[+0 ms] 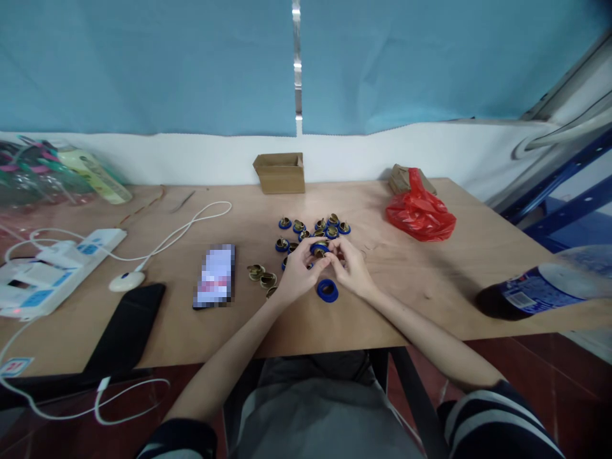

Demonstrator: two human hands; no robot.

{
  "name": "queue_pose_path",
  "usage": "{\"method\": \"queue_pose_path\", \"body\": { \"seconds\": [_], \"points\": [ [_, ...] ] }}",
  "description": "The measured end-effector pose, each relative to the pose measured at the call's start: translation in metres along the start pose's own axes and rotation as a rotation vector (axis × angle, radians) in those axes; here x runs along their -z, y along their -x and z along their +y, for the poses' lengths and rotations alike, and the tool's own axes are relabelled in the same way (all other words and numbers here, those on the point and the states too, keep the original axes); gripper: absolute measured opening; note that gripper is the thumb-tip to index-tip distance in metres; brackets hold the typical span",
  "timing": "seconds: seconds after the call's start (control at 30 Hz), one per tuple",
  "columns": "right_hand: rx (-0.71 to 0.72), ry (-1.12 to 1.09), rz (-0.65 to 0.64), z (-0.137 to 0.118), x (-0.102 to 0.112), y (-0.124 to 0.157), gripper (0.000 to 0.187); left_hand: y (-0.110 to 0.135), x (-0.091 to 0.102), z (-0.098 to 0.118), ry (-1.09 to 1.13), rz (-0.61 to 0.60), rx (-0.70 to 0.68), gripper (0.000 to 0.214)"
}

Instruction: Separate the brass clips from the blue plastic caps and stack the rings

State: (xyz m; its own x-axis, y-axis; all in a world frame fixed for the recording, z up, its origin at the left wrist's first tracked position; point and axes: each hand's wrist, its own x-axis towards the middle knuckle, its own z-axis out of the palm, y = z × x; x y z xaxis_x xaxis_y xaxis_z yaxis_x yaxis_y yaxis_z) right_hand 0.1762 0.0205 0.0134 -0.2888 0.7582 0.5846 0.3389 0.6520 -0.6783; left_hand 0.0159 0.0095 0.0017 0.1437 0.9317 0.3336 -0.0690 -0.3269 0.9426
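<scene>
Between my left hand [302, 271] and my right hand [351, 264] is a round brass-coloured metal piece with a blue ring [319, 250]. Fingers of both hands are closed around its edge. Just below them a loose blue ring [327, 291] lies flat on the table. Beyond my hands sit several brass pieces with blue rings [331, 231], some partly hidden by my fingers. To the left of my left hand are a few brass pieces without blue rings [268, 280], one of them partly covered by my wrist.
A small open cardboard box [282, 175] stands by the wall. At right are a red plastic bag [421, 213] and a bottle of dark drink [530, 293]. Left are a lit phone [214, 277], a black phone [127, 328], a power strip [71, 268] and white cables.
</scene>
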Motion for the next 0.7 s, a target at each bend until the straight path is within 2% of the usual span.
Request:
{"method": "queue_pose_path", "body": {
  "seconds": [0.23, 0.4, 0.57, 0.7],
  "points": [
    [0.019, 0.046, 0.014, -0.006, 0.004, 0.0, 0.008, -0.004, 0.008, -0.001, 0.027, 0.02, -0.016, 0.039],
    [-0.144, -0.148, 0.121, 0.003, 0.006, -0.004, 0.02, -0.002, 0.007, 0.0, -0.044, -0.008, -0.044, 0.034],
    [-0.273, -0.332, -0.029, 0.013, 0.007, -0.01, 0.032, 0.0, 0.004, -0.001, -0.105, -0.05, -0.082, 0.033],
    [-0.339, -0.444, -0.088, 0.013, 0.007, -0.011, 0.039, -0.002, 0.005, -0.001, -0.087, -0.032, -0.044, 0.033]
  ]
}}
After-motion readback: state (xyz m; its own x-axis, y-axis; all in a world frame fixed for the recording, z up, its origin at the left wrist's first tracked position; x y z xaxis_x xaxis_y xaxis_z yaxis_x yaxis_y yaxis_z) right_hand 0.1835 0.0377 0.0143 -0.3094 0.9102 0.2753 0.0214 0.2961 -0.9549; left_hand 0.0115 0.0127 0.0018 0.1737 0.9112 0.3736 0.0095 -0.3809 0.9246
